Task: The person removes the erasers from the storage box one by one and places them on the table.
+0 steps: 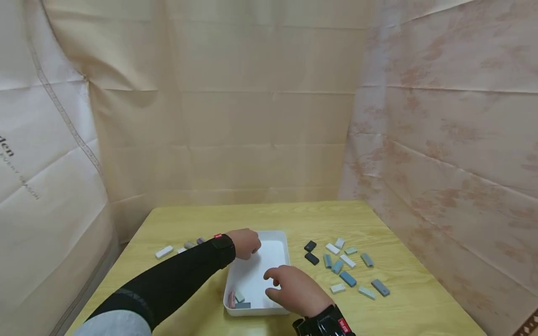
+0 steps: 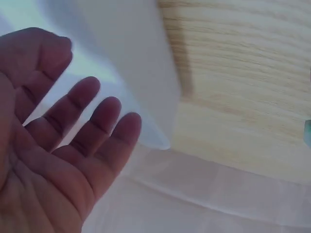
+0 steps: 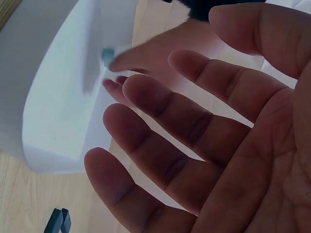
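My left hand (image 1: 245,243) reaches over the far left side of a white tray (image 1: 269,237). Its fingers are loosely bent in the left wrist view, and I see nothing held between them. My right hand (image 1: 297,290) hovers over the tray's near right side, fingers spread and slightly bent, palm bare in the right wrist view. In the tray's near left corner lie a pink block (image 1: 232,299), a pale green block (image 1: 239,296) and a grey block (image 1: 243,305). A blurred teal block (image 3: 108,57) shows beside the left fingertips; whether they touch it is unclear.
Right of the tray lie several small blocks: black (image 1: 311,258), blue (image 1: 348,279), grey (image 1: 380,287), white (image 1: 347,261) and pale green (image 1: 367,293). On the left, a white block (image 1: 164,252) and others sit partly behind the sleeve (image 1: 176,284). Cloth (image 1: 260,116) hangs behind the wooden table (image 1: 201,215).
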### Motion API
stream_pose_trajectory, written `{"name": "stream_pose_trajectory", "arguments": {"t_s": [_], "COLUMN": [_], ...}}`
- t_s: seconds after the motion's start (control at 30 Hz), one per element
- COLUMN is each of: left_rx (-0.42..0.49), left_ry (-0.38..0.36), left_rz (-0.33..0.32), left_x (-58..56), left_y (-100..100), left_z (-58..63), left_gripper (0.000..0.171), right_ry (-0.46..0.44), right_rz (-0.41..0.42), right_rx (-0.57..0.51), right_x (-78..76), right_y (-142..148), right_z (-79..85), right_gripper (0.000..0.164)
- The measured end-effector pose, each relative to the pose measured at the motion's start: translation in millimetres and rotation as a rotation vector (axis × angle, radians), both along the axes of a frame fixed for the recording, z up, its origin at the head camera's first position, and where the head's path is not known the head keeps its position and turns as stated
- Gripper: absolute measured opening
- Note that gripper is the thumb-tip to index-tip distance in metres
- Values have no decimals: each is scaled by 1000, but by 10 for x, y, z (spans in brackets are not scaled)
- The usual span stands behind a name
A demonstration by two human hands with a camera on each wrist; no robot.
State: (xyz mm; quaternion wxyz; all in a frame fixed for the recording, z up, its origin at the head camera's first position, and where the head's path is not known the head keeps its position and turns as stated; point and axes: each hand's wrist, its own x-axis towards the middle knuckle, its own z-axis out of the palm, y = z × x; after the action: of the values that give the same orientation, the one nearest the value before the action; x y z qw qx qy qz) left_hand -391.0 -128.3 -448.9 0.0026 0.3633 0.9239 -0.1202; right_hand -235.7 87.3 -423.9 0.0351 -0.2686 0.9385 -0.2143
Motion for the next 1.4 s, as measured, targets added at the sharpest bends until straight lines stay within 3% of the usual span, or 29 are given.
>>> {"name": "stream_pose_trajectory", "arguments": {"t_s": [0.13,0.27,0.4,0.53,0.67,0.77,0.87,1.07,1.23,1.4], "left_rx": [-57,-58,-70,-80,-86,-78,-73,20,217,298], "left_ry": [10,32,87,131,119,121,178,351,259,198], "left_rz": [35,-4,-50,-25,23,27,4,-1,132,266], "left_x": [-35,-83,-138,-62,20,6,-50,-88,-38,23], "left_y": [-66,-126,-128,-155,-171,-191,-267,-790,-1372,-1992], "left_z": [-187,-239,-202,-144,-84,-45,12,146,260,162], "left_gripper": [28,27,26,25,25,26,23,20,26,26], "right_ry": [-10,-3,9,13,20,14,10,60,58,47], "right_rz": [0,-4,-10,8,12,8,6,38,61,76], "right_rx": [-10,-15,-22,-9,-13,-16,-16,-12,-8,-2], "right_x": [10,10,-7,-6,8,11,2,1,13,24], "right_y": [-33,-34,-25,-31,-30,-25,-14,-35,-54,-84], "right_z": [-61,-91,-94,-61,-71,-92,-104,-123,-141,-152], "right_gripper": [23,23,24,23,23,23,23,24,24,25]}}
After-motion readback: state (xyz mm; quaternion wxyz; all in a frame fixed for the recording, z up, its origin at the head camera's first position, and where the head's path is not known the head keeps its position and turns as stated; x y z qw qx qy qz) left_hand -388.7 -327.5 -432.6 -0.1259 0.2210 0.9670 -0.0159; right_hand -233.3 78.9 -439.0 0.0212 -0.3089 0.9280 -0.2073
